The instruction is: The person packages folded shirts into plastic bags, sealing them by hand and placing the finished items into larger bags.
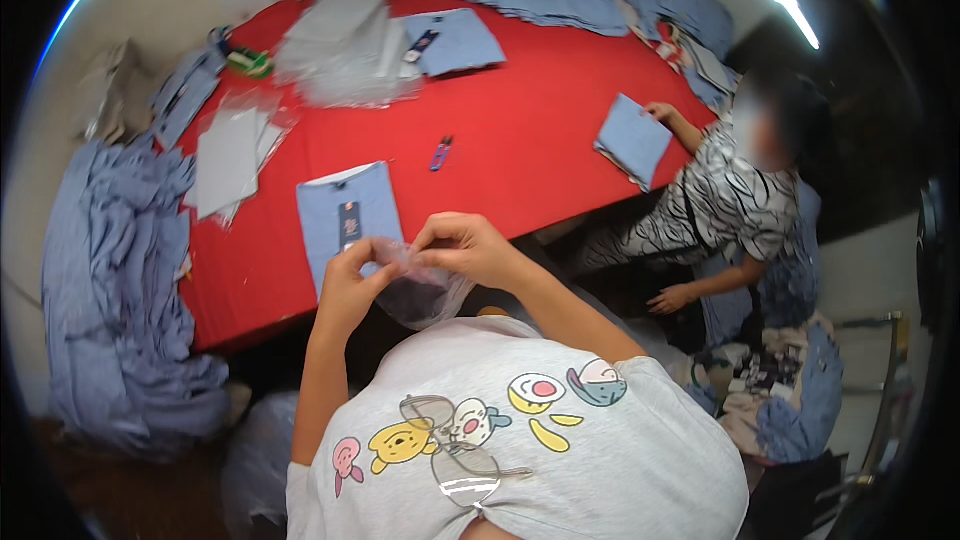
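Clear plastic bag (pixel 428 302); crumpled, hanging

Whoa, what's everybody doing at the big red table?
A person is pinching a clear plastic bag with the fingers of their left hand and right hand. Just beyond the left hand, a folded blue garment with a dark tag lies on the red table. To the right, a co-worker has one hand on a folded blue cloth item. A pile of plastic bags lies farther back.
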A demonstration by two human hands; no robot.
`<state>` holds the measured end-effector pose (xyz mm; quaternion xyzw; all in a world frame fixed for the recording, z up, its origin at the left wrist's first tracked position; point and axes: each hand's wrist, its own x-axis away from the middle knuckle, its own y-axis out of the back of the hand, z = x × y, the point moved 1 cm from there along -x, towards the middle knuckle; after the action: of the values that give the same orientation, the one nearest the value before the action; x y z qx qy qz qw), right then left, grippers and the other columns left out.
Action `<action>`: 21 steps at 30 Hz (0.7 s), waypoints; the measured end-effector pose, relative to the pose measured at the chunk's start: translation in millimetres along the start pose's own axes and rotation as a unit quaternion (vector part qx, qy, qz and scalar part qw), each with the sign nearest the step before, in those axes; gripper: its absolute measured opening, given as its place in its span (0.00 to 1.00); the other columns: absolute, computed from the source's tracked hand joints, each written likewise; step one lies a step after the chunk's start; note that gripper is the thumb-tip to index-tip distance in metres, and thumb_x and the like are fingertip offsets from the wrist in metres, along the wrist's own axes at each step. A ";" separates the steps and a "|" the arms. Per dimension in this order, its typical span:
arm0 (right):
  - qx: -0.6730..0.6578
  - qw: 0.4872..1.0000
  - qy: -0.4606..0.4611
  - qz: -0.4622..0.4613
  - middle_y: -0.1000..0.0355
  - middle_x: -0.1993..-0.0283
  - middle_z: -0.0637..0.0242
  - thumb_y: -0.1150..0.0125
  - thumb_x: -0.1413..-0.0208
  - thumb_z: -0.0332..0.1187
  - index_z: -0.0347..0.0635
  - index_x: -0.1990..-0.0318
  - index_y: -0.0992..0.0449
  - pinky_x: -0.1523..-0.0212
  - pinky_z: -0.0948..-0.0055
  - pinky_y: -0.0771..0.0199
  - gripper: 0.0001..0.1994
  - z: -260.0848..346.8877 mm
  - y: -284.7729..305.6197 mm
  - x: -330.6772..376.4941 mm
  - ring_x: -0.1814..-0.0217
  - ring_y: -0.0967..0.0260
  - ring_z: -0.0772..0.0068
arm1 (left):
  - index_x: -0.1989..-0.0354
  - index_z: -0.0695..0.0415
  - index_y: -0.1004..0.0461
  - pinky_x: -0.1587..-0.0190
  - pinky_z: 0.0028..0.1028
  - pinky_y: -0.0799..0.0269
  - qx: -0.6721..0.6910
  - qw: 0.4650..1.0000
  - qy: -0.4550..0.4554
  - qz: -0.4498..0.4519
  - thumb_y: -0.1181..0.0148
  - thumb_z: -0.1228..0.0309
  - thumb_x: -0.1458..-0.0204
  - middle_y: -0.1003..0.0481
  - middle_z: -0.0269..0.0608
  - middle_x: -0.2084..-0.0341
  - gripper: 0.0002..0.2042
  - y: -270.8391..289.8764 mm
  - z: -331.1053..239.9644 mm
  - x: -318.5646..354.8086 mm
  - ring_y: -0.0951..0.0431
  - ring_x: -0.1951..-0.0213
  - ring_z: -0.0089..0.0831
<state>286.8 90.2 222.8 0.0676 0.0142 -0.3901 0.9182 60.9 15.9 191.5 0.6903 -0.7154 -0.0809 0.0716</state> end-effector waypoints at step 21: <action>0.036 0.913 -0.099 0.394 0.24 0.55 0.68 0.26 0.40 0.40 0.44 0.50 0.14 0.53 0.72 0.29 0.15 -63.4 6.9 7.1 0.55 0.29 0.75 | 0.28 0.63 0.34 0.36 0.32 0.29 0.239 0.953 0.184 0.034 0.37 0.67 0.35 0.25 0.46 0.37 0.28 -75.4 44.9 89.8 0.25 0.39 0.30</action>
<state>298.4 98.5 160.2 0.0615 -0.1187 -0.0020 0.9910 121.5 -75.6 130.7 0.6652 -0.7115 0.2232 0.0379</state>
